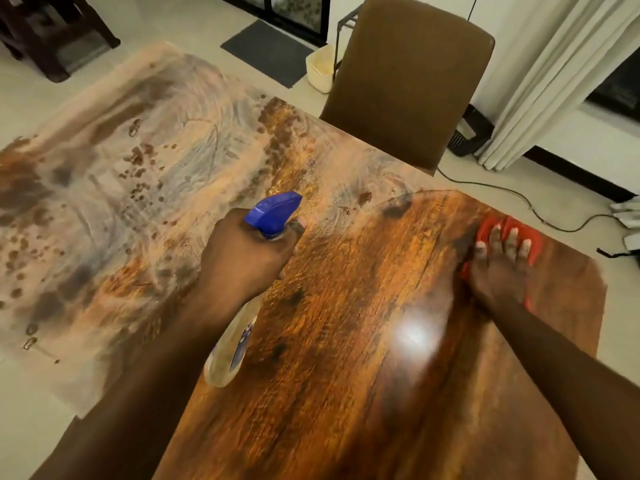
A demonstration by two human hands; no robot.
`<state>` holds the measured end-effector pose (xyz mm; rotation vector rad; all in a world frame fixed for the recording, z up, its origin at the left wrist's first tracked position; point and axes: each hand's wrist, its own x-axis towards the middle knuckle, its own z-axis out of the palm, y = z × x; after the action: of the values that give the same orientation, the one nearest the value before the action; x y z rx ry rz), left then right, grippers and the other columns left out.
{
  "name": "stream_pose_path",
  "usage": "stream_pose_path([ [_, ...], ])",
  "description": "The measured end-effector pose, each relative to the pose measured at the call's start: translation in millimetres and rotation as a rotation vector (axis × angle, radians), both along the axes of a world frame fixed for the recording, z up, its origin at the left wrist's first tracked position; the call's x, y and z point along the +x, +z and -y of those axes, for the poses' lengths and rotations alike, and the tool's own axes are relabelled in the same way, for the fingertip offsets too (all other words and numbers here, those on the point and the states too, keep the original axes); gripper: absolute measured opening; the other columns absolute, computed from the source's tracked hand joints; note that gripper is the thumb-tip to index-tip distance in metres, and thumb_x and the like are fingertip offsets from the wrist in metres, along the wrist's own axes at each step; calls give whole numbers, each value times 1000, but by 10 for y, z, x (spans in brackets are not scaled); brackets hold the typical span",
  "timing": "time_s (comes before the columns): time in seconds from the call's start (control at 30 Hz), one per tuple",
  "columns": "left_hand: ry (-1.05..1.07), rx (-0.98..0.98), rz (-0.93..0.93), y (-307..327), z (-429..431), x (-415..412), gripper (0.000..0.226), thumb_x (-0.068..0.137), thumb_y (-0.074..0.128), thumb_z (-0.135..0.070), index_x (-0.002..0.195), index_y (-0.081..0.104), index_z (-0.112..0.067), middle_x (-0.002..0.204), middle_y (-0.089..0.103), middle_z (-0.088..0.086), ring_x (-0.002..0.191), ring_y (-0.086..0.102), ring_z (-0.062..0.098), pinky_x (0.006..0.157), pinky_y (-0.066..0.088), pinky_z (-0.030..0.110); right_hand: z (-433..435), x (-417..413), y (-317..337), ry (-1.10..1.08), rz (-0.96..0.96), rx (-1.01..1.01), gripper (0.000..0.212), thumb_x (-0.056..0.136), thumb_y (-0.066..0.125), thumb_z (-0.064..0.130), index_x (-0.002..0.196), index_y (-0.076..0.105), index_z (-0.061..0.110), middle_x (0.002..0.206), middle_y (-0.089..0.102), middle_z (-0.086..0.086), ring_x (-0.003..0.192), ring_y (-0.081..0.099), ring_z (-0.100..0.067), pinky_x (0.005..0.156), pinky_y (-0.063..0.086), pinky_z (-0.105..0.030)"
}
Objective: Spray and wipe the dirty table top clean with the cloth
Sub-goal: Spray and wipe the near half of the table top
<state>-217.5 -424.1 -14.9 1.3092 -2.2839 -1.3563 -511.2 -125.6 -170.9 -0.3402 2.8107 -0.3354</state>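
Observation:
The wooden table top point(346, 358) fills the view. Its left and far part point(114, 188) is covered with a pale, dusty film and dark droplets, while the near right part shines dark orange-brown. My left hand point(242, 258) grips a clear spray bottle point(235, 344) by the neck, its blue nozzle point(273, 211) pointing right and away from me. My right hand point(498, 265) lies flat, fingers spread, pressing a red cloth point(523, 233) onto the table near its far right edge. Most of the cloth is hidden under the hand.
A brown upholstered chair point(408, 81) stands at the far side of the table. A cream bin point(320, 69) and a dark mat point(270, 50) lie on the floor beyond. A black cable point(519, 199) runs across the floor at right, beside white curtains point(554, 74).

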Motion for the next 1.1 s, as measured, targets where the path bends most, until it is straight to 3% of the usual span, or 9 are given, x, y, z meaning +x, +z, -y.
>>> stream_pose_path([
  [0.13,4,26,-50,-17,193,-22,60,99,73,-50,154,61,-27,91,85,1,54,76,21,78,69,50,1016,-334,14,12,42,32,67,115,15,53,173,-5,27,180,-15,-5,165,-18,-34,132,-5,-60],
  [0.4,52,-14,-46,-86,463,105,40,97,76,-48,133,71,-32,87,85,5,48,74,16,80,68,53,2880,728,-44,754,19,38,76,111,20,60,171,-12,26,176,-24,-5,162,-24,-33,131,4,-66],
  [0.5,51,-27,-68,-68,483,127,5,98,76,-39,99,71,-37,82,84,11,54,76,23,78,67,55,3091,1582,-31,1009,72,-14,72,109,26,55,172,15,22,181,0,-10,166,-11,-33,132,0,-63],
  [0.6,70,-42,-71,-57,479,141,18,96,76,-46,95,74,-28,77,84,4,63,80,21,79,67,44,2840,2290,-36,1215,58,-143,51,105,46,39,144,62,10,159,54,-19,156,37,-37,128,22,-66],
  [0.67,70,-23,-72,-43,470,144,22,96,75,-51,94,76,-29,79,85,-9,58,79,13,78,66,39,2492,2591,-85,1318,-4,-231,43,105,52,35,134,68,8,153,59,-18,154,39,-36,126,30,-65],
  [0.73,63,-14,-70,-41,435,137,24,96,74,-53,101,78,-30,81,84,-13,47,74,11,72,66,38,2011,2734,-123,1378,-15,-194,52,112,43,41,157,48,15,171,38,-11,165,16,-29,132,18,-57],
  [0.83,52,-7,-89,-66,425,124,24,97,75,-52,107,78,-30,82,84,-13,43,70,11,66,66,37,1302,2696,-199,1328,-37,-142,62,115,34,47,173,18,29,182,9,3,168,-5,-18,134,3,-47],
  [1.03,21,29,-119,-143,368,123,10,96,75,-52,101,66,-51,84,85,-7,45,72,14,68,70,45,281,1541,-170,884,-63,13,63,116,17,57,173,-1,36,181,-10,10,167,-9,-17,133,14,-50],
  [1.1,25,43,-106,-154,371,137,26,97,74,-52,121,71,-44,86,85,-4,47,73,17,72,70,50,257,1003,-168,717,-57,61,65,113,7,63,171,-9,38,179,-18,10,166,-18,-18,134,7,-54],
])
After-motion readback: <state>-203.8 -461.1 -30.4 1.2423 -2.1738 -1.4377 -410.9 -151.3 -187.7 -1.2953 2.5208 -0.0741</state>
